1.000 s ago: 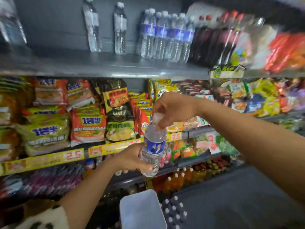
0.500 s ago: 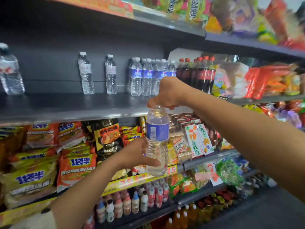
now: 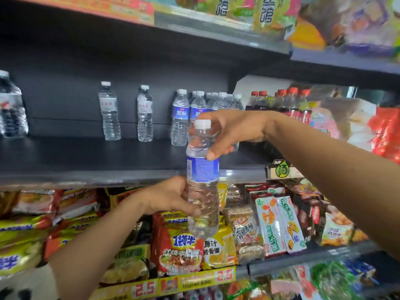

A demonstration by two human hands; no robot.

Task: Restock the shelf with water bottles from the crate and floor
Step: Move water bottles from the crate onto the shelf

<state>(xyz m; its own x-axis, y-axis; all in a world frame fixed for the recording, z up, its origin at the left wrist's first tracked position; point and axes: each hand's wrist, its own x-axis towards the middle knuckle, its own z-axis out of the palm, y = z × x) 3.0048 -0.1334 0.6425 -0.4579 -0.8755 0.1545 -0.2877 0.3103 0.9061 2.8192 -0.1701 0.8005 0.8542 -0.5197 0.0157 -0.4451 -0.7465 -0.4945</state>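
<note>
Clear plastic water bottle with a blue label and white cap was upright in mid-air, in front of the dark shelf edge and not yet resting on it. The left hand gripped the lower body, fingers curled round the ribbed part; the right hand held the neck and shoulder, thumb on the near side just above the label, fingers behind near the cap. So both hands were clamped on the same bottle, one low and one high. Step in hand, as I read it: carrying one bottle up to the shelf for placing. On that shelf stood a cluster of blue-label bottles behind the right hand, two white-label bottles further left and apart from each other, and red-capped cola bottles to the right. Bare shelf lay in front of and left of the blue cluster. The next move probably called for lifting the base over the shelf lip, then setting it down beside the matching blue-label group (label facing out would suit), without knocking the front row. Noodle packets filled the tier below. Crate and floor were out of view.
</note>
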